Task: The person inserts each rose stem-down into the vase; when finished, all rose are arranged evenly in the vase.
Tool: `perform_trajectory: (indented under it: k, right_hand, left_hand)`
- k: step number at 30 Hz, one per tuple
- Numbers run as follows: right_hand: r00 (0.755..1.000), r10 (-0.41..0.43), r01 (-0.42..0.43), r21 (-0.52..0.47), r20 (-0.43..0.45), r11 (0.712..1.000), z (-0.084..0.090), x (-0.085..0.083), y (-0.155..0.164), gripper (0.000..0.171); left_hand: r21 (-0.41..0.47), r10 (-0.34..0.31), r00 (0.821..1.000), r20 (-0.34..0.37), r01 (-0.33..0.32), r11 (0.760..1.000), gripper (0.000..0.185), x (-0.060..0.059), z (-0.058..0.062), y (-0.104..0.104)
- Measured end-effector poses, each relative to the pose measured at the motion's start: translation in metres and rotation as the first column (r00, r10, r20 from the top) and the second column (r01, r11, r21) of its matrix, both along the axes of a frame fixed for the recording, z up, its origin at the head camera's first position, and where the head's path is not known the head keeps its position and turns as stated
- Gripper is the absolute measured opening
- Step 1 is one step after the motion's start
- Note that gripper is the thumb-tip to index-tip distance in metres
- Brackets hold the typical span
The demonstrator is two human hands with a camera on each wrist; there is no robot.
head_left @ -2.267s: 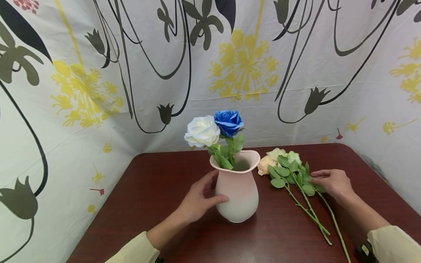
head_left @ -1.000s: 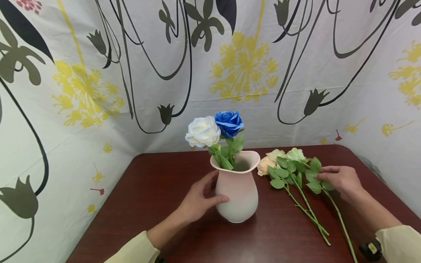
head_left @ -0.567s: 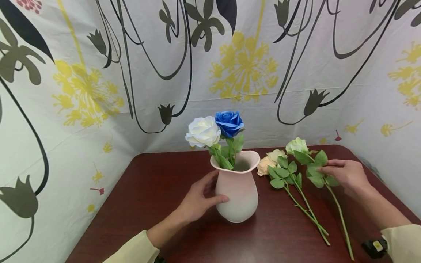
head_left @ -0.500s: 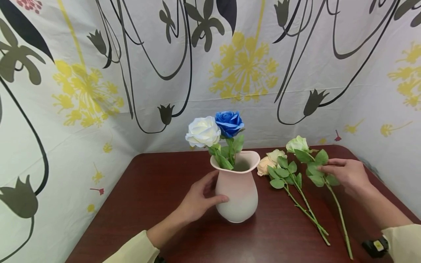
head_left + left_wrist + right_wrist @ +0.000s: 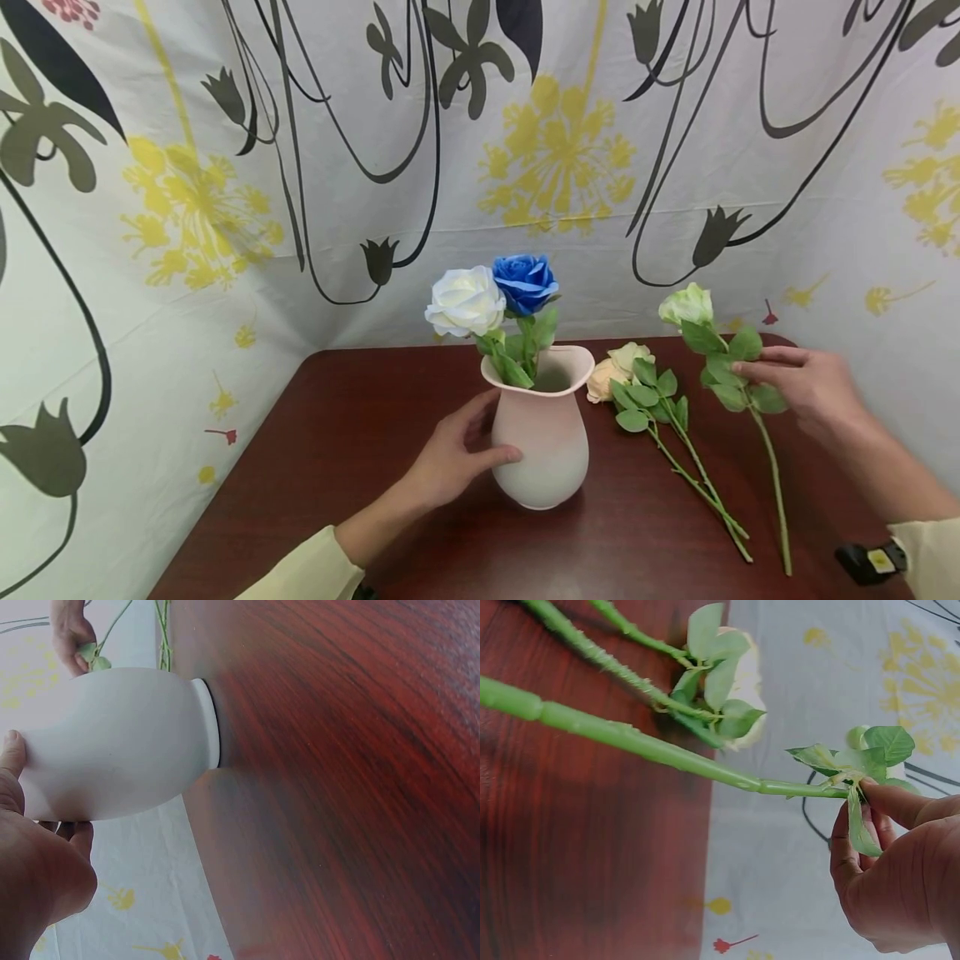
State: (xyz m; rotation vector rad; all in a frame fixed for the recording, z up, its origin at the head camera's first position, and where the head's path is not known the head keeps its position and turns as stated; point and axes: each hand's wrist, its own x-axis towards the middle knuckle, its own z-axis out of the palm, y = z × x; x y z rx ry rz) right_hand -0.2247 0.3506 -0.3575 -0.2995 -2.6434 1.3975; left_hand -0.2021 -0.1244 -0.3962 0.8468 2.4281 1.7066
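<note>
In the head view my left hand grips the left side of a pink-and-white vase, thumb across its front and fingers behind. The vase stands upright on the table, as the left wrist view also shows. A white rose and a blue rose lean in its mouth toward the left. To the right, my right hand pinches a pale green rose by its leafy upper stem. In the right wrist view, thumb and fingers meet on that rose's stem among the leaves.
A peach rose and a cream rose lie on the dark red table, right of the vase, their stems crossing toward the front. Behind the table hangs a patterned cloth.
My right hand has drawn the pale green rose away from the other two, up and to the right, lifting its bloom. The left hand and vase stay in place.
</note>
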Motion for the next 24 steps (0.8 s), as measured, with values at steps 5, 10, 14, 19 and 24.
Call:
perform_trajectory:
  k: [5,10,14,19,24]
  right_hand:
    - [1.000,-0.011,0.011,-0.069,-0.008,0.998,0.009,0.002,0.000,0.048]
    - [1.000,-0.010,0.009,-0.117,-0.005,0.993,0.019,0.006,0.001,0.032]
    - [0.999,-0.028,0.023,-0.149,-0.029,0.988,0.029,0.009,-0.002,0.020]
    - [0.989,-0.064,0.028,-0.255,-0.132,0.966,0.043,0.010,-0.011,0.011]
    - [0.970,-0.063,-0.026,-0.356,-0.236,0.934,0.053,0.011,-0.017,0.015]
  left_hand:
    - [0.002,0.002,1.000,-0.001,-0.002,1.000,0.074,0.000,-0.001,0.000]
    - [0.003,0.004,1.000,-0.002,-0.004,1.000,0.074,0.000,-0.001,0.000]
    - [0.005,0.003,1.000,-0.007,-0.003,1.000,0.075,0.000,-0.001,0.001]
    - [-0.001,0.004,1.000,-0.003,-0.004,1.000,0.075,0.000,0.000,0.001]
    - [-0.008,0.008,1.000,-0.001,-0.008,1.000,0.075,0.000,0.000,0.001]
